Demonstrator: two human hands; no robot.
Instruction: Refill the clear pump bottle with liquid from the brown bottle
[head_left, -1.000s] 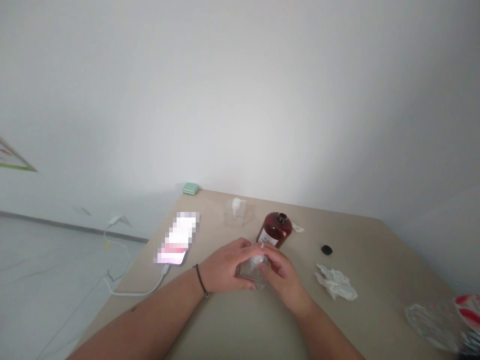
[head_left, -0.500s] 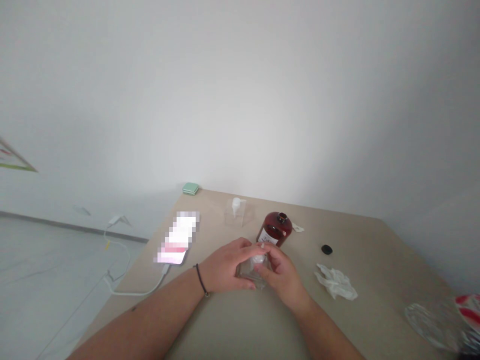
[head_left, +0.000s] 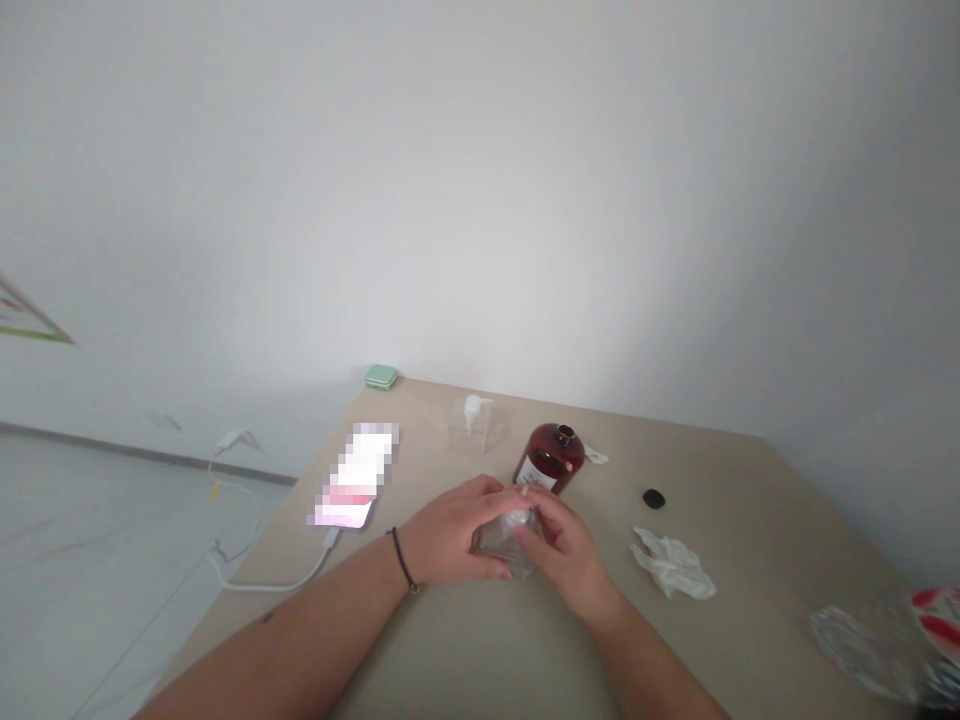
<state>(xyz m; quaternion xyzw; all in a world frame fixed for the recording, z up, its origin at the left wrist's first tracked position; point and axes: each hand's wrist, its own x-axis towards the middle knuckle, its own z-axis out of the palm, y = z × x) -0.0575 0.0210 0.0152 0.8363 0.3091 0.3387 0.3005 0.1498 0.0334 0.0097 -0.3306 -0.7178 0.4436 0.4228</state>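
My left hand (head_left: 457,530) is wrapped round the side of a clear square bottle (head_left: 499,545) near the middle of the table. On the bottle's white pump top (head_left: 517,518), my right hand (head_left: 559,550) has its thumb and fingers closed. Just behind my hands stands a dark red bottle (head_left: 553,457) with a white label and an uncapped neck. Farther back is another clear bottle (head_left: 469,430) with a white pump.
On the table (head_left: 465,650) are a phone (head_left: 356,475) with a white cable, a green case (head_left: 381,377), a black cap (head_left: 654,498) and a crumpled tissue (head_left: 675,566). Clear plastic packaging (head_left: 870,650) lies at the right edge.
My right thumb and fingers have shifted slightly on the pump top. My left hand has kept its hold, and the other things stay where they were.
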